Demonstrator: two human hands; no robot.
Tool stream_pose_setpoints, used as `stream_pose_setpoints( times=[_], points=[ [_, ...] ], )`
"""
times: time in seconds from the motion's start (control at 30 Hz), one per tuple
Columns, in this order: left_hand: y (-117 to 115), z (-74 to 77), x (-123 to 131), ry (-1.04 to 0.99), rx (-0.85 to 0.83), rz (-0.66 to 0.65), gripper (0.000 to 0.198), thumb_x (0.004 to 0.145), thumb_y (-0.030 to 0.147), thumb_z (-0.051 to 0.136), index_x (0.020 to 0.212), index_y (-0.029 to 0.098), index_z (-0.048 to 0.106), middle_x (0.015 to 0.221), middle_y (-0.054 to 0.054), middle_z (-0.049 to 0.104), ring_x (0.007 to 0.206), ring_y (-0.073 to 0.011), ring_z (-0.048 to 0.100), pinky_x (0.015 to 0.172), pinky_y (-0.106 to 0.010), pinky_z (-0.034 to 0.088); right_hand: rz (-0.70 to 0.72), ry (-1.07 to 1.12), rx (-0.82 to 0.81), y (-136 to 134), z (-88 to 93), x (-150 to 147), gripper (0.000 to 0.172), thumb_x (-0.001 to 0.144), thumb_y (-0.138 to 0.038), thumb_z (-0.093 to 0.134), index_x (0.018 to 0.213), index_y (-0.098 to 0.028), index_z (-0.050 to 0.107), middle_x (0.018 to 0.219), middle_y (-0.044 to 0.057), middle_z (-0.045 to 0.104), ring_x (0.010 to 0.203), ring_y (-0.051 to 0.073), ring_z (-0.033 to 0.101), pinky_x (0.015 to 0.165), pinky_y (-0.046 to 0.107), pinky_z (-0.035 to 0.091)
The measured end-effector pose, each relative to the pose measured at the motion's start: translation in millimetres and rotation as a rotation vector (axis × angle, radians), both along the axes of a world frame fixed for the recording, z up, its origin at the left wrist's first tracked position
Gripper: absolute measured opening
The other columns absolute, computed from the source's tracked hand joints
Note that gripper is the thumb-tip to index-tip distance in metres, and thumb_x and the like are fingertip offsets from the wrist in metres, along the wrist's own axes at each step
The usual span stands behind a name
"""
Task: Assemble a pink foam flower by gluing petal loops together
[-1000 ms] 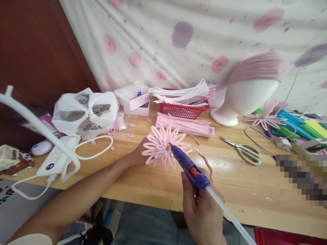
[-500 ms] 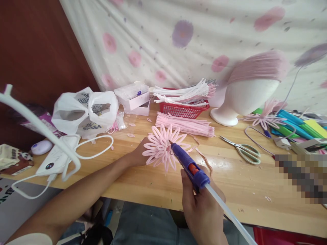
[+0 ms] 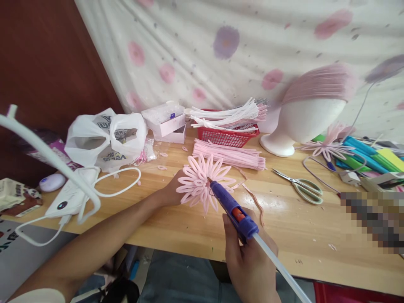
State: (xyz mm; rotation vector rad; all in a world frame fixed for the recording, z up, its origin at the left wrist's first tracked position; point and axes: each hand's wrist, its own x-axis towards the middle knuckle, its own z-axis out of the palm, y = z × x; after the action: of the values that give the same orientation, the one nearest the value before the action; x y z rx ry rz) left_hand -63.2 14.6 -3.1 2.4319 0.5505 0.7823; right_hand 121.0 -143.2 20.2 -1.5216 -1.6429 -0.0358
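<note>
My left hand [image 3: 172,191] reaches across the wooden table [image 3: 195,227] and grips a pink flower [image 3: 202,183] made of looped pipe cleaners, mostly hidden behind its petals. My right hand [image 3: 251,263] is wrapped round the handle of a blue glue gun [image 3: 232,210] with an orange trigger. The gun's nozzle touches the centre of the flower. A clear glue stick [image 3: 280,267] pokes out of the gun's back toward me.
Behind the flower lie a bundle of pink pipe cleaners [image 3: 229,155] and a red basket [image 3: 229,134] of white ones. Scissors [image 3: 299,187] lie to the right, near a white foam head [image 3: 303,122]. A white plastic bag [image 3: 105,139], small boxes [image 3: 166,122] and a white cable [image 3: 104,187] sit left.
The glue gun's nozzle has shifted slightly left and down onto the flower's centre. My left hand and the flower have stayed almost still.
</note>
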Motion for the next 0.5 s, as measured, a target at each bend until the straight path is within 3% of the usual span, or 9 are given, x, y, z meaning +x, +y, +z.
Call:
stream_pose_setpoints(
  times=[0.13,0.3,0.5],
  points=[
    [-2.5,3.2,0.0,0.018,0.016,0.012,0.042,0.097,0.036,0.045,0.109,0.011,0.076,0.117,-0.015,0.078,0.116,-0.0256,0.069,0.105,-0.037,0.053,-0.045,-0.025,0.006,-2.4,0.8,1.6,0.014,0.101,-0.031,0.056,0.103,-0.020,0.063,0.084,0.005,0.073,0.060,0.017,0.068,0.050,0.025,0.046],
    [-3.6,6.8,0.5,0.070,0.029,-0.019,0.049,0.101,0.035,0.039,0.121,0.005,0.072,0.120,-0.019,0.076,0.112,-0.0254,0.072,0.102,-0.036,0.055,-0.009,-0.012,0.012,-4.6,2.3,-1.2,0.012,0.101,-0.030,0.055,0.100,-0.021,0.062,0.078,0.003,0.070,0.062,0.018,0.071,0.055,0.024,0.051],
    [-1.7,-0.3,-3.1,0.148,0.131,0.030,0.040,0.099,0.032,0.048,0.120,0.011,0.074,0.123,-0.015,0.077,0.119,-0.0265,0.069,0.109,-0.037,0.050,-0.079,0.017,-0.010,-2.8,-5.1,0.9,0.015,0.100,-0.033,0.058,0.105,-0.020,0.064,0.076,0.002,0.071,0.049,0.015,0.063,0.045,0.023,0.044]
  ],
)
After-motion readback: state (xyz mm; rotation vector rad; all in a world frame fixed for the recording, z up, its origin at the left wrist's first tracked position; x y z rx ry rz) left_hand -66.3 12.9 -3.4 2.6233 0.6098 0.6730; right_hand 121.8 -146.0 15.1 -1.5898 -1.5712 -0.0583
